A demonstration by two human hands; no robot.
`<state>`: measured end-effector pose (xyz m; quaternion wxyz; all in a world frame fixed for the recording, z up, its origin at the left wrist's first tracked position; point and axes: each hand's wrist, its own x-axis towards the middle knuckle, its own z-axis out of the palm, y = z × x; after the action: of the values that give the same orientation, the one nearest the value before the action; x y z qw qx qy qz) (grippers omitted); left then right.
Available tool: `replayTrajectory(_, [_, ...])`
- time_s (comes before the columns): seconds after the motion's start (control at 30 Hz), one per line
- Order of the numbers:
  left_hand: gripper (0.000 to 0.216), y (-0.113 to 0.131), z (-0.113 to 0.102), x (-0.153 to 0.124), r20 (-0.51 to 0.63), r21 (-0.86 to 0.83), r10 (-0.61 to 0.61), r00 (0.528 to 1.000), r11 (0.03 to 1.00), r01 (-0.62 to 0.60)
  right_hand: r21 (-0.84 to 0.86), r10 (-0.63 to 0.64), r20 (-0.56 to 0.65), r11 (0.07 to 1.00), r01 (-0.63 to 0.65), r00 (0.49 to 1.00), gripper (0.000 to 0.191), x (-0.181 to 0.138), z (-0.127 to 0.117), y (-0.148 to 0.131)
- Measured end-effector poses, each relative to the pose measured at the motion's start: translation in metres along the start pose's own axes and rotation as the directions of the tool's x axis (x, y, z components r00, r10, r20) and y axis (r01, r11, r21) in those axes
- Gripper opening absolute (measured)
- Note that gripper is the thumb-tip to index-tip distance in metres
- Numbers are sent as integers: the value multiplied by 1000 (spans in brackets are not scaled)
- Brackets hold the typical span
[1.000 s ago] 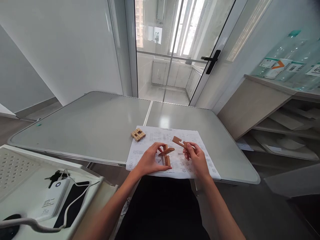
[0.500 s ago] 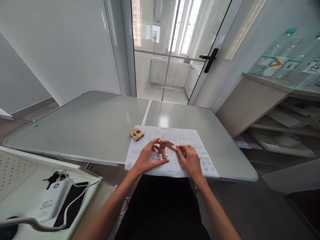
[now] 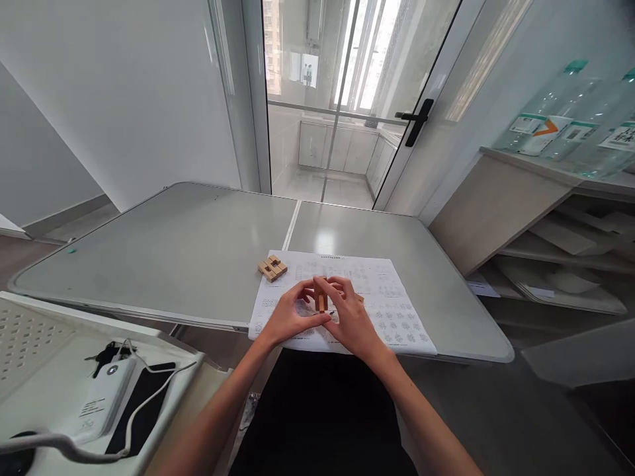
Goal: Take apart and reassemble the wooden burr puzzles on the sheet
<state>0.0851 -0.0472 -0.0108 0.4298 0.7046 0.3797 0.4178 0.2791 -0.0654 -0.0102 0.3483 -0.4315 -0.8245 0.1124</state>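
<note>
My left hand (image 3: 290, 316) and my right hand (image 3: 350, 318) meet over a printed paper sheet (image 3: 397, 317) near the table's front edge. Both pinch the same small cluster of wooden puzzle pieces (image 3: 322, 302), which is mostly hidden between the fingers. A separate stack of light wooden pieces (image 3: 272, 268) lies at the sheet's far left corner, untouched.
The grey folding table (image 3: 188, 244) has a seam down its middle. A white perforated tray (image 3: 30, 330) at lower left carries a power bank (image 3: 102, 400), cable, keys and phone. Shelves with plastic bottles (image 3: 555, 119) stand on the right. A glass door is behind the table.
My right hand moved left with its wooden piece and joined it to the pieces in my left hand; both hands now close around one cluster.
</note>
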Motion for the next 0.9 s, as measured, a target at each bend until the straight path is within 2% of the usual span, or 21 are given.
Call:
replayTrajectory(0.2, [62, 1, -1, 0, 20, -18, 17, 1000, 1000, -17, -43, 36, 11, 998, -35, 999, 73, 7, 1, 3])
replayTrajectory(0.37, [63, 2, -2, -1, 40, -17, 39, 998, 999, -38, 43, 144, 75, 988, -148, 987, 69, 10, -2, 4])
replayTrajectory(0.57, [69, 1, -3, 0, 35, 10, 39, 999, 999, -39, 140, 185, 106, 970, -199, 977, 68, 15, 0, -2])
replayTrajectory(0.73, [68, 1, -5, 0, 3, -11, 85, 996, 996, -85, 111, 216, 70, 969, -223, 974, 66, 23, 2, -7])
replayTrajectory(0.9, [47, 0, 2, -1, -70, -7, -3, 998, 1000, 2, -3, 255, -28, 967, -255, 966, 62, 40, 6, -6])
